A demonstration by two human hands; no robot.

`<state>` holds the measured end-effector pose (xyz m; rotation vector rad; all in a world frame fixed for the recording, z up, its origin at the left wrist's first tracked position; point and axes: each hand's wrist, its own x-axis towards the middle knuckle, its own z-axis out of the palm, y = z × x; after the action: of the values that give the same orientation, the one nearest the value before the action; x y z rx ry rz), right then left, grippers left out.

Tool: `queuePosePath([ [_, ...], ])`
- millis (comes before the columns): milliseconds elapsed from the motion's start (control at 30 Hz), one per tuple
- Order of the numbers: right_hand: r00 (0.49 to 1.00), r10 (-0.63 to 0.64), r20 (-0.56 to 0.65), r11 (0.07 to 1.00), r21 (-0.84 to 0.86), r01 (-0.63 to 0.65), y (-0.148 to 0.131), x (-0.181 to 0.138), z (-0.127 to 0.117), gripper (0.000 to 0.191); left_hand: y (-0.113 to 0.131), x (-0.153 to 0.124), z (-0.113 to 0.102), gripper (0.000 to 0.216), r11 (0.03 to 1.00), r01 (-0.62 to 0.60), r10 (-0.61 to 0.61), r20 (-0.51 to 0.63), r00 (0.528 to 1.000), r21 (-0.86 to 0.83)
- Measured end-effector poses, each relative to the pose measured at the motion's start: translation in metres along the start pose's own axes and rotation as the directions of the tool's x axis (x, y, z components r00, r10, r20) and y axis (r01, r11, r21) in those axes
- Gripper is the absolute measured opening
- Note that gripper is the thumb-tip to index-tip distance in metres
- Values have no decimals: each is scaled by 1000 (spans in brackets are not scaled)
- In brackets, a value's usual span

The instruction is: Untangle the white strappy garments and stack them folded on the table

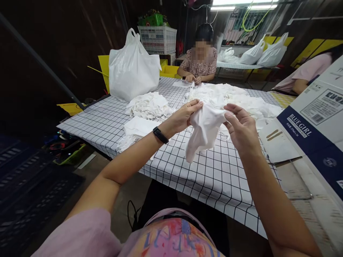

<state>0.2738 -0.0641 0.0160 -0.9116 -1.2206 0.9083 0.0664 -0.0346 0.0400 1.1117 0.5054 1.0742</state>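
I hold a small white cloth piece (pixel 203 132) up over the checked table (pixel 214 175). My left hand (pixel 184 116), with a black band on its wrist, pinches the cloth's upper left edge. My right hand (pixel 241 125) pinches its upper right edge. The cloth hangs down between them, limp and folded. Just left of my left wrist lies a flat stack of white pieces (pixel 139 128), with a looser heap (pixel 148 105) behind it.
A big pile of white cloth (pixel 230 98) covers the table's far side, where another person (pixel 199 59) sits handling pieces. A full white plastic bag (pixel 132 67) stands at the far left. A cardboard box (pixel 316 128) lies at my right. Dark crates are at the left.
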Motion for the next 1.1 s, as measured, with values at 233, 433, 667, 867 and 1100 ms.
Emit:
queuePosePath([
  [233, 965, 232, 124, 957, 146, -249, 10, -28, 9, 56, -12, 3, 7, 31, 1000, -8, 8, -12, 1000, -1],
  [433, 942, 336, 16, 898, 295, -326, 19, -28, 7, 53, -13, 6, 1, 32, 999, -23, 24, -50, 998, 31],
  [667, 894, 431, 124, 877, 175, -448, 20, -27, 17, 43, -9, 5, 5, 30, 998, -36, 38, -39, 999, 59],
  [867, 951, 291, 99, 937, 170, -305, 20, -24, 15, 48, -4, 0, 2, 25, 999, -43, 44, -50, 998, 18],
  [1100, 1000, 25, -7, 1000, 17, -25, 15, -8, -5, 48, -5, -2, -8, 26, 999, -9, 7, -56, 998, -32],
])
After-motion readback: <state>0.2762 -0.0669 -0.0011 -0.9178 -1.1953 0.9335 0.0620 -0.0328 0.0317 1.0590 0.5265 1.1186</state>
